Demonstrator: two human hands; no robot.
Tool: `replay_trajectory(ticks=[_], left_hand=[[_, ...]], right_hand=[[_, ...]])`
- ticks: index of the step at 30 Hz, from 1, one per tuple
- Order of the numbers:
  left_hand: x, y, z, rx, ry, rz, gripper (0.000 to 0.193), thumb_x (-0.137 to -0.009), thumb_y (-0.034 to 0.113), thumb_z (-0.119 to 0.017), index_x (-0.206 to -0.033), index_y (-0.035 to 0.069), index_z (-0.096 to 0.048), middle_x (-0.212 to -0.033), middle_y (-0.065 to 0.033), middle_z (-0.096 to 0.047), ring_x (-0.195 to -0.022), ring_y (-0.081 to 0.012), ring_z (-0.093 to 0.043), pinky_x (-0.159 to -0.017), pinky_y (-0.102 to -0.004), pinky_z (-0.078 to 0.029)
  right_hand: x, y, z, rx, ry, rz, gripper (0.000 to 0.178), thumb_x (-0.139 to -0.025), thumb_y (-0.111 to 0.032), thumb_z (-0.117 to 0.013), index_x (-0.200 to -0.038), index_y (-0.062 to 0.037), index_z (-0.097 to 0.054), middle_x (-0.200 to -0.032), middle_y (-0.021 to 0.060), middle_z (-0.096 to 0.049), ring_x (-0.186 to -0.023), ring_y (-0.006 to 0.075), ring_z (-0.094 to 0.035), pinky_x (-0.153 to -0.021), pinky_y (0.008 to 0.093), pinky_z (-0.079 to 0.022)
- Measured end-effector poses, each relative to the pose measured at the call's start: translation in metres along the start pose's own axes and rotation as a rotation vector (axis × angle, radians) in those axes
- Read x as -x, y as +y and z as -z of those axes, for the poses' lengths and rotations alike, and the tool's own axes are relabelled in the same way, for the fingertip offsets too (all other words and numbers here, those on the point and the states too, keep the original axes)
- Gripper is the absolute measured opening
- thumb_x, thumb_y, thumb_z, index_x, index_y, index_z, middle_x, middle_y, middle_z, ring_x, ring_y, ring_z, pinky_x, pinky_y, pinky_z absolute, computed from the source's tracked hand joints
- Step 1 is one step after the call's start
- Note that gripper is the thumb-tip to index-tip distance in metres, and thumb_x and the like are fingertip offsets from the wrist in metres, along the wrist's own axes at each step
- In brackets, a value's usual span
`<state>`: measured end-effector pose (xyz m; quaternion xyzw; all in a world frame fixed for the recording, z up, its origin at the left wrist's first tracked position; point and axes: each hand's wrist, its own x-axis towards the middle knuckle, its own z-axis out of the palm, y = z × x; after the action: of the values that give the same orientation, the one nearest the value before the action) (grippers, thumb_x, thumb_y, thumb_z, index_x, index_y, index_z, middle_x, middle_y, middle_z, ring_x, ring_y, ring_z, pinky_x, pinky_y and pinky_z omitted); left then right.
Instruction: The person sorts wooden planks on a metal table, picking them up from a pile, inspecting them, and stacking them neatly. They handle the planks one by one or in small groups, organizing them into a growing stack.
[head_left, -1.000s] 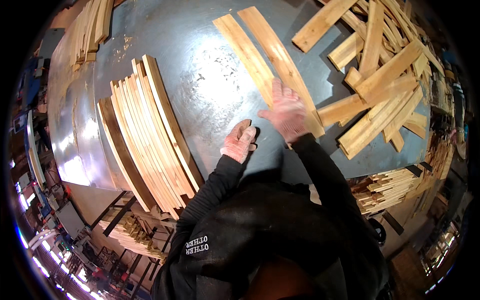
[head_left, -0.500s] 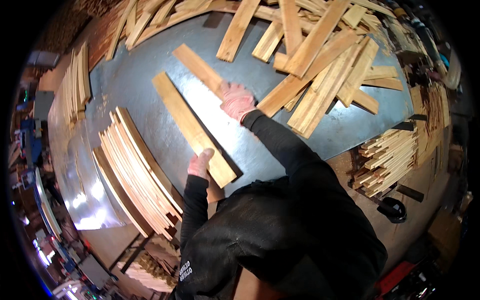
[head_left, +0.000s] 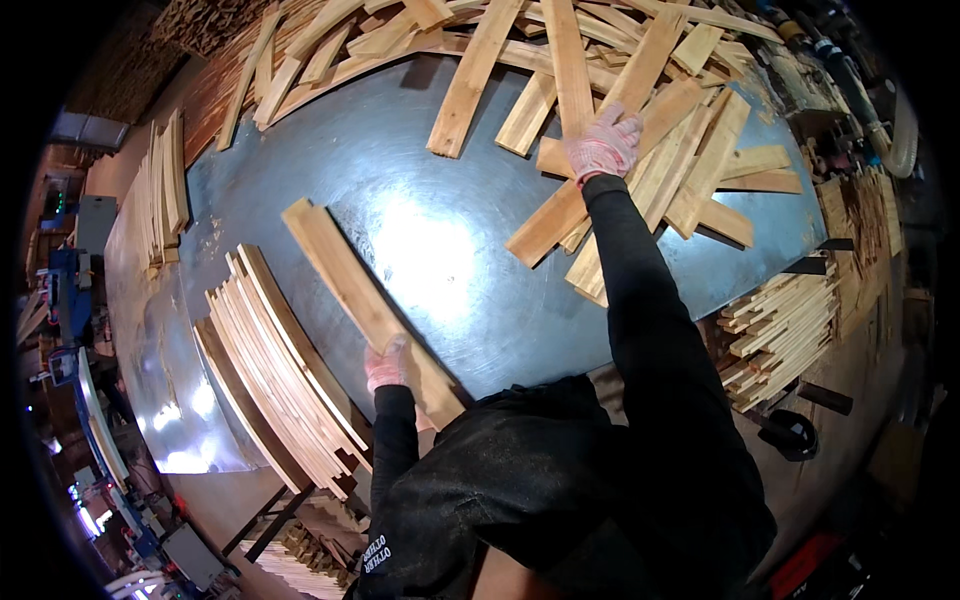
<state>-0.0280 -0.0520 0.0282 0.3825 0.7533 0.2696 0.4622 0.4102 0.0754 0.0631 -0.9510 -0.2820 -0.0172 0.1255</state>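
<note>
My left hand [head_left: 387, 363], in a pale pink work glove, is closed around the near part of a long wooden board [head_left: 345, 270]. A second edge shows at the board's far end, so two boards appear to lie one on the other there. My right hand [head_left: 604, 146], gloved alike, reaches far out to the heap at the right. Its fingers are wrapped over the near end of a plank [head_left: 648, 60]; the thumb is hidden. Close by lie another plank [head_left: 566, 70] and several crossed boards [head_left: 640, 200].
A metal-topped table [head_left: 480, 310] spreads under the work. Left of my left arm stands a row of boards on edge [head_left: 285, 350], with a smaller bundle [head_left: 165, 190] farther off. Loose planks [head_left: 475, 75] line the far side. A stack of strips [head_left: 780, 335] stands right of the table.
My right hand has left the second board on the table and moved away to the right, onto the heap. That board now appears to lie together with the one in my left hand, which is nearer me.
</note>
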Motion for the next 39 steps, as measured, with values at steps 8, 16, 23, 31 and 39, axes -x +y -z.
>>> replay_trajectory(ticks=[8, 16, 23, 31, 39], left_hand=[[0.022, -0.01, 0.1, -1.118, 0.546, -0.021, 0.087, -0.081, 0.028, -0.074, -0.147, 0.006, -0.022, -0.142, -0.0243, -0.04, -0.13, -0.0378, -0.042, -0.107, -0.0426, -0.036], [0.003, -0.011, 0.076, -1.048, 0.495, -0.349, 0.087, -0.079, 0.027, -0.075, -0.148, 0.005, -0.027, -0.149, -0.0249, -0.033, -0.137, -0.0376, -0.034, -0.112, -0.0464, -0.029], [0.02, 0.054, -0.044, -0.108, -0.289, -0.485, 0.086, -0.081, 0.029, -0.077, -0.146, -0.003, -0.031, -0.143, -0.0256, -0.043, -0.131, -0.0321, -0.045, -0.106, -0.041, -0.04], [0.016, 0.044, -0.122, -0.213, -1.117, -0.13, 0.087, -0.079, 0.022, -0.073, -0.149, 0.001, -0.025, -0.112, -0.0177, -0.059, -0.098, -0.0211, -0.059, -0.082, -0.0323, -0.049], [0.046, 0.015, -0.104, 0.142, -0.964, 0.227, 0.072, -0.088, 0.03, -0.067, -0.145, 0.001, -0.034, -0.1, -0.0062, -0.058, -0.081, -0.0122, -0.054, -0.07, -0.0279, -0.049]], right_hand=[[0.03, 0.031, 0.014, -0.143, 0.054, -0.061, 0.105, -0.069, -0.048, -0.076, -0.143, 0.0042, -0.024, -0.142, 0.0335, -0.033, -0.127, 0.0412, -0.046, -0.101, 0.0412, -0.043], [0.005, 0.014, 0.004, -0.138, -0.018, -0.31, 0.109, -0.069, -0.04, -0.08, -0.148, 0.0011, -0.017, -0.143, 0.0294, -0.036, -0.131, 0.0431, -0.041, -0.106, 0.0519, -0.037], [0.064, 0.033, 0.026, -0.699, -0.142, -0.253, 0.093, -0.07, -0.018, -0.072, -0.146, 0.0026, -0.024, -0.146, 0.0277, -0.034, -0.135, 0.0398, -0.036, -0.113, 0.0415, -0.031], [0.16, 0.065, 0.008, -1.755, -0.627, -0.068, 0.055, -0.086, -0.01, -0.069, -0.136, -0.0006, -0.048, -0.114, 0.0077, -0.062, -0.101, 0.0152, -0.059, -0.084, 0.0254, -0.049], [0.173, 0.064, -0.003, -1.342, -0.661, -0.183, 0.051, -0.098, -0.027, -0.058, -0.138, 0.0011, -0.047, -0.127, 0.0089, -0.058, -0.113, 0.0147, -0.052, -0.097, 0.0263, -0.04]])
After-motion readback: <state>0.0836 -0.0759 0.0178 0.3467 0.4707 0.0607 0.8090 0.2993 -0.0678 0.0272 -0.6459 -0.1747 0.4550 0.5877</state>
